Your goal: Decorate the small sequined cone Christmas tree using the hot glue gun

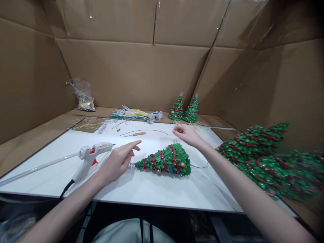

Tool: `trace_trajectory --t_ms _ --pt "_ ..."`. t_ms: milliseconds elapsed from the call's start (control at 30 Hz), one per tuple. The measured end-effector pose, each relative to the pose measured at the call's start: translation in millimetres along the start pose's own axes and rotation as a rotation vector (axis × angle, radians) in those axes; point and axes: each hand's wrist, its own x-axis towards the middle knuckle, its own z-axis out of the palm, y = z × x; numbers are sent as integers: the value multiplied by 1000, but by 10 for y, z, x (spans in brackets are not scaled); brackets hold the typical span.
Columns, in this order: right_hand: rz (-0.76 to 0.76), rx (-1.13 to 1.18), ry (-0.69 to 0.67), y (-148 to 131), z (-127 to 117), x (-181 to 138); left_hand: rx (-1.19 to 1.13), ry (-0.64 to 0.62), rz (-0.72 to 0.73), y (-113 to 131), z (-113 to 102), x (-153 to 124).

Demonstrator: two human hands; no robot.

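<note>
A small green sequined Christmas tree [165, 160] with red garlands lies on its side in the middle of the white board [131, 189], tip pointing left. My left hand [118, 162] rests just left of the tip, index finger stretched out, holding nothing I can see. My right hand [186, 133] hovers behind the tree's base, fingers pinched near the end of a thin dark wire [146, 131] that curves across the board. A white hot glue gun [89, 158] lies left of my left hand.
Two finished small trees [184, 109] stand at the back. A pile of larger green trees [265, 158] lies at the right. Bundled coloured wires [134, 114], a wooden-handled tool [138, 134] and a plastic bag [83, 96] sit at the back. Cardboard walls enclose the area.
</note>
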Motion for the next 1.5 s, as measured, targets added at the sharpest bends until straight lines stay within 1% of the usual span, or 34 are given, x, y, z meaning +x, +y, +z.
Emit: trace_trajectory --t_ms 133,267,467,633,733,900,967,1000,1067,1100,1133,1200,1333,1400,1500 --pt "44 -114 -85 59 247 299 -31 88 72 -37 -15 -31" --pt "100 -192 -139 108 417 432 -34 138 76 -29 -25 -32" --pt "124 -219 -161 118 456 427 -24 143 76 20 -23 -23" --pt "116 -190 -131 135 419 387 -6 99 44 37 -13 -13" --pt "112 -147 -53 143 356 363 8 89 39 44 -9 -3" --pt "111 -78 214 78 145 240 3 66 70 105 -19 82" --pt "82 -50 311 14 46 151 26 104 119 155 -24 156" --pt "49 -28 362 -26 -3 98 52 145 153 184 -27 204" --pt "-95 72 543 -121 -104 -21 131 252 225 251 -34 316" --pt "-150 104 608 -176 -156 -86 171 304 254 288 -38 378" --pt "-196 124 647 -233 -209 -156 207 332 278 328 -41 441" --pt "-269 146 683 -351 -309 -302 229 342 304 413 -40 562" --pt "-429 127 676 -549 -444 -593 80 240 291 582 9 721" --pt "-499 120 680 -607 -472 -714 -38 154 266 648 47 742" --pt "-547 129 677 -634 -489 -836 -168 12 183 714 88 714"
